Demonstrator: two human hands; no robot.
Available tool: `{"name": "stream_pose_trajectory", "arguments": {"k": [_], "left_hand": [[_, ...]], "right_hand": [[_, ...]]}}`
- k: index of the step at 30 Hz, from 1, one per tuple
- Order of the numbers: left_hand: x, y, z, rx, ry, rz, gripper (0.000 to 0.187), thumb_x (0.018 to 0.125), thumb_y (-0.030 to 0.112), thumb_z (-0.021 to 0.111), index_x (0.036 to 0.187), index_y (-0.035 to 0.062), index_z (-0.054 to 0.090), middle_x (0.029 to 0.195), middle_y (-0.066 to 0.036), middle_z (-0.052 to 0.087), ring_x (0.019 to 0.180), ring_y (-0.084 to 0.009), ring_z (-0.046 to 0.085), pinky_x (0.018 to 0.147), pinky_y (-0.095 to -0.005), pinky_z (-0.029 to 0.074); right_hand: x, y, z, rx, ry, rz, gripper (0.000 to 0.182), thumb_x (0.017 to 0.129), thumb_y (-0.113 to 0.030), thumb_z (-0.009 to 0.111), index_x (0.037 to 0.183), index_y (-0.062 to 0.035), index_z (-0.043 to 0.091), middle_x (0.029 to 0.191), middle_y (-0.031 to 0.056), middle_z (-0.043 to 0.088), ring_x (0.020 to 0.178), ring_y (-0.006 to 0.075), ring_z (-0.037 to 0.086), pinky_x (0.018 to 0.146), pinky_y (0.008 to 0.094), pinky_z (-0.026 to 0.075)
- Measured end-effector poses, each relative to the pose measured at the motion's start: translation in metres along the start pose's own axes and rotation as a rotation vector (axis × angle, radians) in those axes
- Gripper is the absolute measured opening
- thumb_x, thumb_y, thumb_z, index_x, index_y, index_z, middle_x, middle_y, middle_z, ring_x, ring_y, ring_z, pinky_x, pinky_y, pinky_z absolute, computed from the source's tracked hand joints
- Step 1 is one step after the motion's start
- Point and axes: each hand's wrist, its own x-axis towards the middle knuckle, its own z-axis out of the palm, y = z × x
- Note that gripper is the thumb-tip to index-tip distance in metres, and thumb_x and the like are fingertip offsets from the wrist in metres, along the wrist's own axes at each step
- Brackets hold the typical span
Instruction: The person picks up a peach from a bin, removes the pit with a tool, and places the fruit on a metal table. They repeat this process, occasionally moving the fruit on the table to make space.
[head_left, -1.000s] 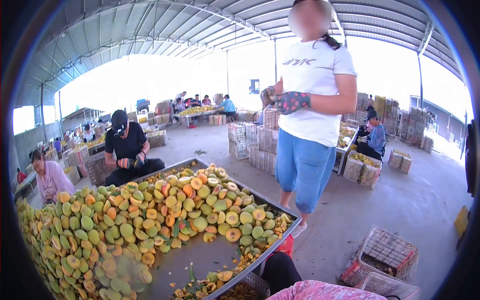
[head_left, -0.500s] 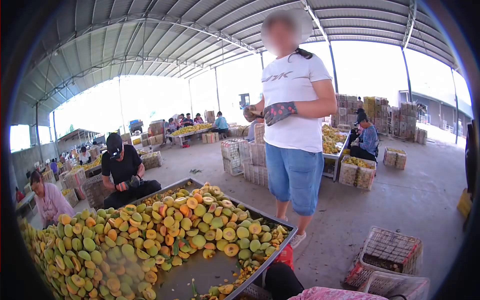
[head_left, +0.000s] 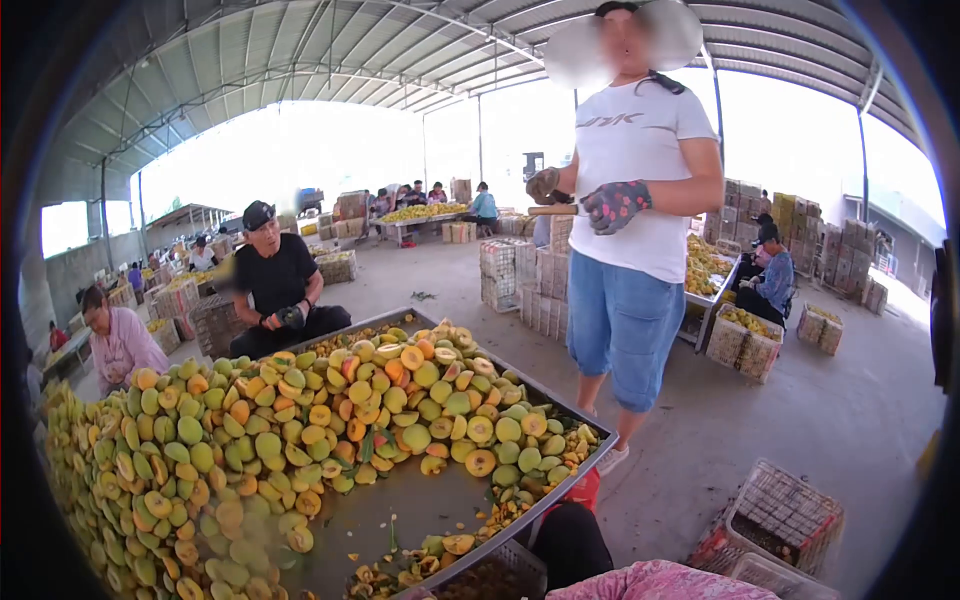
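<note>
Neither my left hand nor my right hand is in view. In front of me a heap of green and yellow stone fruit [head_left: 300, 410], many of them cut in half, covers much of a metal table [head_left: 420, 515]. Fruit halves and scraps lie along the table's right rim. At the bottom edge are a dark knee [head_left: 572, 540] and pink patterned cloth [head_left: 670, 582], which look like my own clothing. A crate [head_left: 490, 575] stands below the table's near corner.
Beyond the table stands a person in a white shirt [head_left: 640, 150], a thin wooden-looking stick [head_left: 553, 210] between their gloved hands. Two people sit at the far left side, one in black [head_left: 275, 275], one in pink [head_left: 122, 340]. Plastic crates [head_left: 785, 515] lie at lower right.
My view has tilted down and turned left, shifting the scene right. The person in black has raised their head. The standing person's gloved hands have moved apart, showing the stick.
</note>
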Motion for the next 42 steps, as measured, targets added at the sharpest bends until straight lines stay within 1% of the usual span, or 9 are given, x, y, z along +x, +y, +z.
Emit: {"name": "stream_pose_trajectory", "arguments": {"k": [1,3,6,8,19,25,28,32,42], "left_hand": [[0.002,-0.011,-0.003,-0.076,-0.008,-0.025,0.033,0.092,0.004,0.060,0.124,0.0039,0.058,0.103,-0.005,0.065,0.083,-0.0154,0.062,0.068,-0.0254,0.053],[-0.002,0.006,0.008,-0.047,-0.068,0.126,0.035,0.087,0.011,0.062,0.121,0.0012,0.059,0.114,-0.010,0.064,0.108,-0.0212,0.059,0.096,-0.0335,0.046],[-0.026,0.035,0.015,-0.094,-0.041,0.049,0.043,0.091,0.001,0.061,0.133,-0.0002,0.052,0.131,-0.009,0.056,0.122,-0.0164,0.051,0.102,-0.0290,0.041],[-0.041,0.036,0.008,-0.079,0.015,0.185,0.043,0.092,0.000,0.060,0.134,-0.0001,0.050,0.134,-0.009,0.054,0.123,-0.0165,0.050,0.102,-0.0283,0.041],[-0.185,0.041,-0.108,-0.097,1.002,0.292,0.025,0.095,0.012,0.060,0.118,0.0039,0.062,0.109,-0.005,0.066,0.097,-0.0162,0.063,0.086,-0.0292,0.050],[-0.241,-0.010,-0.155,-0.227,1.377,0.105,0.034,0.094,0.023,0.060,0.125,0.0101,0.057,0.107,-0.002,0.065,0.095,-0.0172,0.062,0.077,-0.0321,0.050],[-0.242,-0.004,-0.145,-0.348,1.480,-0.039,0.043,0.095,0.024,0.058,0.134,0.0082,0.050,0.123,-0.007,0.060,0.107,-0.0194,0.058,0.086,-0.0359,0.047],[-0.249,-0.059,-0.181,-0.546,1.263,0.203,0.041,0.096,0.024,0.055,0.134,0.0095,0.050,0.120,-0.005,0.061,0.104,-0.0208,0.060,0.086,-0.0370,0.048],[-0.242,-0.088,-0.212,-0.643,1.195,0.222,0.033,0.096,0.021,0.048,0.127,0.0129,0.055,0.110,-0.004,0.066,0.097,-0.0198,0.063,0.079,-0.0369,0.049]], "right_hand": [[-0.005,0.002,0.006,0.018,-0.034,0.013,0.026,0.071,-0.016,0.070,0.095,-0.0048,0.069,0.077,0.0068,0.069,0.067,0.0202,0.065,0.065,0.0323,0.053],[-0.017,-0.003,0.007,0.060,-0.098,0.063,0.026,0.071,-0.016,0.070,0.095,-0.0048,0.069,0.077,0.0063,0.069,0.066,0.0194,0.065,0.064,0.0318,0.053],[-0.018,0.000,0.014,0.181,-0.170,0.106,0.028,0.065,-0.014,0.078,0.089,-0.0060,0.067,0.077,0.0047,0.068,0.065,0.0174,0.065,0.061,0.0316,0.052],[-0.020,-0.015,0.014,0.436,-0.267,0.311,0.023,0.066,-0.005,0.078,0.084,-0.0055,0.064,0.071,0.0020,0.064,0.058,0.0173,0.062,0.051,0.0300,0.048],[-0.010,-0.007,-0.007,0.685,0.009,0.238,0.023,0.066,0.008,0.073,0.068,-0.0067,0.055,0.054,0.0041,0.053,0.039,0.0186,0.051,0.037,0.0300,0.039],[-0.012,-0.007,0.001,0.810,-0.012,0.317,0.029,0.070,0.012,0.069,0.069,-0.0107,0.050,0.057,0.0009,0.049,0.039,0.0164,0.046,0.038,0.0290,0.036],[-0.018,-0.010,0.014,0.889,-0.035,0.372,0.032,0.073,0.014,0.064,0.072,-0.0139,0.048,0.060,-0.0025,0.047,0.041,0.0130,0.041,0.038,0.0272,0.032],[-0.026,-0.005,0.029,0.820,-0.027,0.327,0.031,0.075,0.012,0.064,0.072,-0.0149,0.048,0.060,-0.0026,0.046,0.041,0.0120,0.040,0.038,0.0272,0.030],[-0.060,-0.015,0.058,0.707,0.109,0.235,0.025,0.081,0.008,0.059,0.079,-0.0160,0.052,0.069,-0.0025,0.054,0.043,0.0064,0.041,0.040,0.0212,0.033]]}}
